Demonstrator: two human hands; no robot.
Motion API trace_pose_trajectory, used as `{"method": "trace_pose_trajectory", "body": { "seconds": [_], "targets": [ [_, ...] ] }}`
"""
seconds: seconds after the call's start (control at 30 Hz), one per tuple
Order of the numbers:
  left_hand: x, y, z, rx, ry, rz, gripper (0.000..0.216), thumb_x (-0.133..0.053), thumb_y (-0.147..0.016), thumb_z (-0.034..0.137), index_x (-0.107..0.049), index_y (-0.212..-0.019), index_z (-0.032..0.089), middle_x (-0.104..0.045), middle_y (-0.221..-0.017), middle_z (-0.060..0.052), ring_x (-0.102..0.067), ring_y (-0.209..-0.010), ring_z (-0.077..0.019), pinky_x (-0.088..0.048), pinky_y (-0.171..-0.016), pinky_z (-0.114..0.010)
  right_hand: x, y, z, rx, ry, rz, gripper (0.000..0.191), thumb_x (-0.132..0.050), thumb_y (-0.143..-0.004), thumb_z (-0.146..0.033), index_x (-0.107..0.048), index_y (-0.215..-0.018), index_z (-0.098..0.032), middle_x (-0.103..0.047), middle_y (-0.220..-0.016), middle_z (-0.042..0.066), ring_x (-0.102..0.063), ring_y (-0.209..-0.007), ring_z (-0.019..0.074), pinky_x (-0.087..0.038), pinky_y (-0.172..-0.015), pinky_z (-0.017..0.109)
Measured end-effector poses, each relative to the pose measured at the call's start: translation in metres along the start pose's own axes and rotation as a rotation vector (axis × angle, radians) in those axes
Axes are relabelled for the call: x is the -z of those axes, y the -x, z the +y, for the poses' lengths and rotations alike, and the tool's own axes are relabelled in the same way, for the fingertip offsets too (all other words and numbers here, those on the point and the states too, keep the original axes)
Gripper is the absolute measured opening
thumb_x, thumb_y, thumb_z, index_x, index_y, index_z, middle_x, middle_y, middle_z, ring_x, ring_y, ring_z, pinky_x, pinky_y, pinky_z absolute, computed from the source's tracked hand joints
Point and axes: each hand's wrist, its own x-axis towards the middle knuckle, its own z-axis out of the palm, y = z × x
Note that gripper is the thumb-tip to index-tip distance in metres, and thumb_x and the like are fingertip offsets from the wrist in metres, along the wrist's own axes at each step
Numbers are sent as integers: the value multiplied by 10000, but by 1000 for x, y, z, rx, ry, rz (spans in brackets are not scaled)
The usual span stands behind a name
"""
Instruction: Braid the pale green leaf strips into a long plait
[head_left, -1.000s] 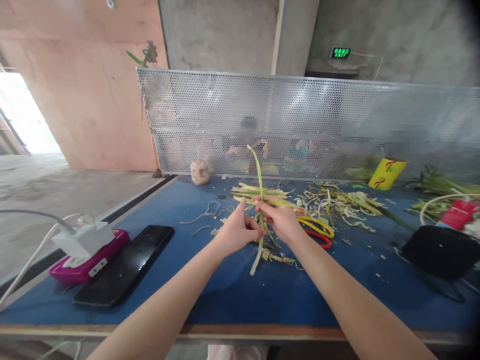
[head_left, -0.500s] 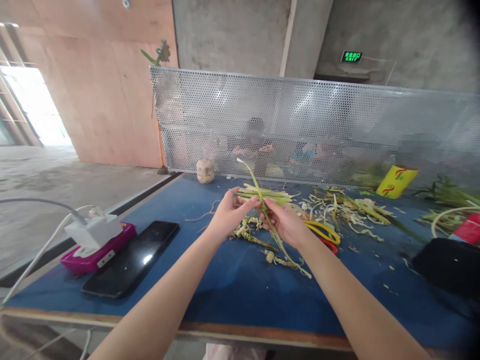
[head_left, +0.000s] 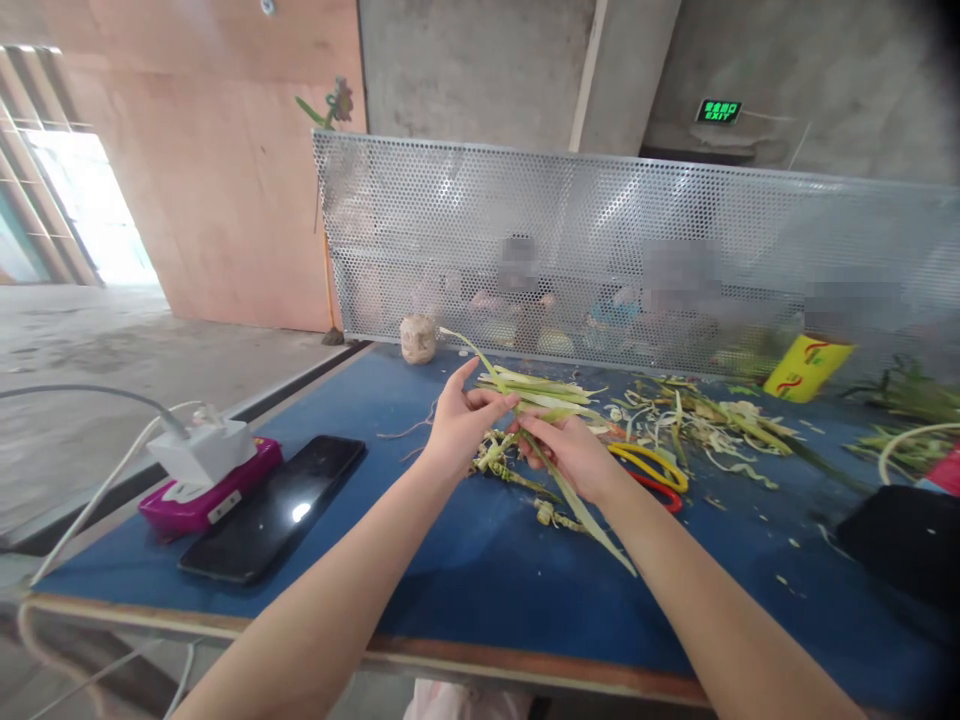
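Observation:
Both my hands hold one long green leaf strip above the blue table. My left hand pinches its upper part, where the tip points up and to the left. My right hand grips it lower down, and the pale end trails down to the right over the table. Under my hands lie short knotted leaf pieces. A bundle of cut strips lies just behind my hands.
A black phone lies at the left beside a pink box with a white charger. Yellow and red-handled scissors, leaf scraps, a yellow cup and a black pouch lie to the right. People sit behind a perforated metal screen.
The strip has tilted from upright to a slant, its top going left and its lower end swinging right. Both hands stayed on it and shifted slightly.

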Motion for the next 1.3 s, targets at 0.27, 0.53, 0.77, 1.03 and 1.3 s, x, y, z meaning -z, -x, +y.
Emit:
{"method": "trace_pose_trajectory", "body": {
  "seconds": [0.27, 0.53, 0.77, 1.03, 1.3],
  "targets": [
    [1, -1, 4, -35, 21, 58, 804, -715, -561, 104, -301, -1249, 66, -567, -519, 72, -519, -517, -56, -414, -605, -212, -2, 0, 1, 8, 10, -57, 249, -606, -699, -398, -636, -741, -154, -519, -503, -22, -303, -370, 36, -236, -387, 214],
    [-1, 1, 6, 44, -279, -86, 664, -607, -718, 238, -280, -1271, 68, -656, -827, -96, -584, -670, -126, -429, -553, -242, 8, -4, -9, 95, -214, 30, 286, -666, -643, -419, -627, -708, -143, -501, -540, -19, -330, -432, 48, -238, -398, 211],
    [4, 2, -1, 60, -376, -287, 767, -639, -663, 150, -227, -1309, 114, -645, -888, -93, -557, -626, -106, -417, -591, -259, 11, -4, -7, 101, -313, -8, 174, -688, -655, -282, -637, -771, -163, -474, -503, -49, -316, -417, 41, -231, -407, 203],
    [3, 9, 5, -539, -744, -234, 676, -518, -736, 130, -219, -1339, 198, -578, -1060, -86, -511, -826, -141, -389, -661, -275, 14, -1, -5, -47, -441, -252, 174, -653, -707, -299, -605, -797, -157, -423, -495, -68, -285, -407, 26, -226, -413, 185],
    [1, 12, 2, -396, -679, -250, 787, -571, -721, 186, -123, -1368, 165, -656, -751, -22, -565, -745, -160, -381, -645, -292, 16, 1, -8, 23, -339, -210, 314, -598, -744, -375, -575, -1022, -233, -384, -461, -92, -213, -376, 33, -203, -407, 207]
  ]
}}
